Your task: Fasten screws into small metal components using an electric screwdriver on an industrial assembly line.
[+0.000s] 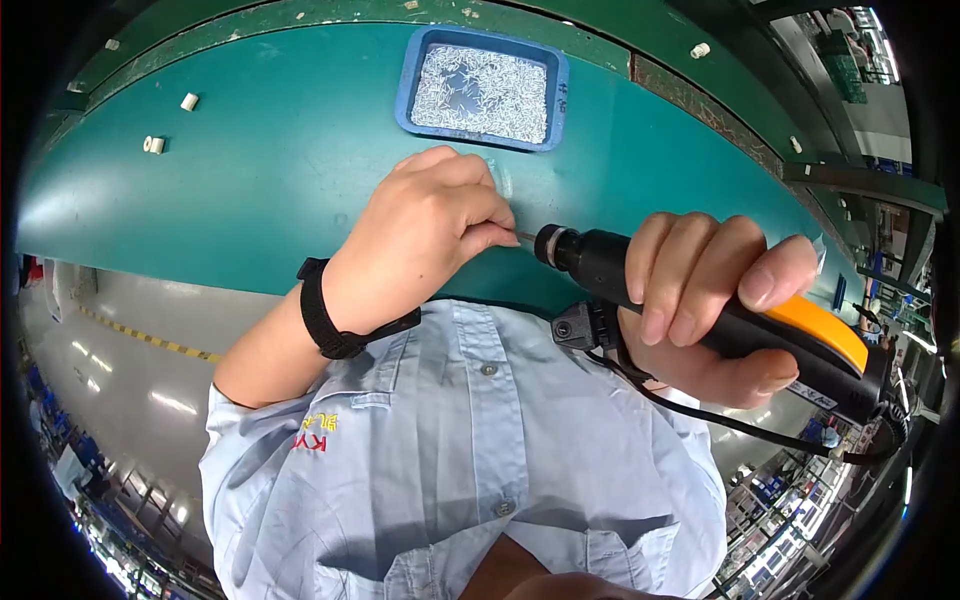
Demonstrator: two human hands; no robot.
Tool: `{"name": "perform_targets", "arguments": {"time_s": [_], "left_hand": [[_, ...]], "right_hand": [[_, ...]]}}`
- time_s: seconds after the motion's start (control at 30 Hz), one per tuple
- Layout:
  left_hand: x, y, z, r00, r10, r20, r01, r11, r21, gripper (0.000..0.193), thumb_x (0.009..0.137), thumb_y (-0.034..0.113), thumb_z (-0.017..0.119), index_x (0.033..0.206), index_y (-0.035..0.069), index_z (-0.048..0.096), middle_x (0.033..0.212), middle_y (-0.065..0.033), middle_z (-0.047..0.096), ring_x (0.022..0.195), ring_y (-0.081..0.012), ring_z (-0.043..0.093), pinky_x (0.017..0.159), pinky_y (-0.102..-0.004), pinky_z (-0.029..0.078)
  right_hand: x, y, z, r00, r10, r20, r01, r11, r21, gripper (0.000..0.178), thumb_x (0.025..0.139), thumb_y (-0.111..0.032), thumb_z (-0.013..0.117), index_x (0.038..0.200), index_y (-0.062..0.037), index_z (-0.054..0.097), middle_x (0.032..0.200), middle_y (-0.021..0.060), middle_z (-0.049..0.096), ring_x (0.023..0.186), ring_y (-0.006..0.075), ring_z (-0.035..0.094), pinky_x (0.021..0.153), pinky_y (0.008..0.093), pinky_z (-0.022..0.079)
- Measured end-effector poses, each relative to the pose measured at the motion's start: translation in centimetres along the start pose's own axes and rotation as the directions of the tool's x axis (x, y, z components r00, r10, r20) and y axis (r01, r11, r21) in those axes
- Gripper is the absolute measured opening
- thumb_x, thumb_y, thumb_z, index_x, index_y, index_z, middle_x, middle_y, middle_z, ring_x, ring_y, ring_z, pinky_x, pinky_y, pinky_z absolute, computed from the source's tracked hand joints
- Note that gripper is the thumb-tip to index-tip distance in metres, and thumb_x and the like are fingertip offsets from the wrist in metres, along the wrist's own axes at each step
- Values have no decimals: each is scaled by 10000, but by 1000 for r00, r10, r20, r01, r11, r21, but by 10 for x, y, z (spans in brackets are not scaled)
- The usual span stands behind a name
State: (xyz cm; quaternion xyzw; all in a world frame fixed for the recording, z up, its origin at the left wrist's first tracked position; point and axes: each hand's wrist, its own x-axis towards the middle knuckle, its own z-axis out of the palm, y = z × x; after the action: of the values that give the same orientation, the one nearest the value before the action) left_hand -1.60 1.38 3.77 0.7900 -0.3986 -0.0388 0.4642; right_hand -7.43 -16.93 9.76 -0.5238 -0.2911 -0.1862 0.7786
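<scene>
My right hand (pixel 705 290) is wrapped round a black electric screwdriver (pixel 610 262) with an orange lever, its thin bit pointing left. At the bit's tip, the thumb and forefinger of my left hand (pixel 440 205) are pinched together; what they hold, if anything, is hidden. A black strap (pixel 322 312) circles the left wrist. Just beyond my left hand stands a blue tray (pixel 405 95) holding a scatter of small, thin silvery pieces (pixel 500 90), perhaps screws.
The green work surface (pixel 280 170) carries small cream cylinders (pixel 189 101) at the far left. A worn green ledge (pixel 330 14) runs along the far edge, with a few more small pieces on it. From the screwdriver's rear, a black cable (pixel 740 432) loops back toward my right wrist.
</scene>
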Motion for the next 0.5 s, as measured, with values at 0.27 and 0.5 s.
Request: {"name": "perform_targets", "arguments": {"time_s": [0.27,0.5], "left_hand": [[-18,-4,-10,999,-6,54,8,1000,-24,166,688,93,721,848,76,682,854,-38,597,818,-239,546,717,-335,448],[-46,-15,-48,984,-5,177,-35,975,221,248,701,69,686,949,68,678,978,-47,624,897,-248,562,818,-351,461]], "right_hand": [[5,6,3,984,147,98,-153,987,55,403,913,-443,550,1040,-78,435,693,13,495,538,113,481,549,265,395],[-6,12,-11,990,141,21,-140,990,-18,444,878,-441,608,1036,-51,466,647,22,502,501,125,482,504,269,394]]}}
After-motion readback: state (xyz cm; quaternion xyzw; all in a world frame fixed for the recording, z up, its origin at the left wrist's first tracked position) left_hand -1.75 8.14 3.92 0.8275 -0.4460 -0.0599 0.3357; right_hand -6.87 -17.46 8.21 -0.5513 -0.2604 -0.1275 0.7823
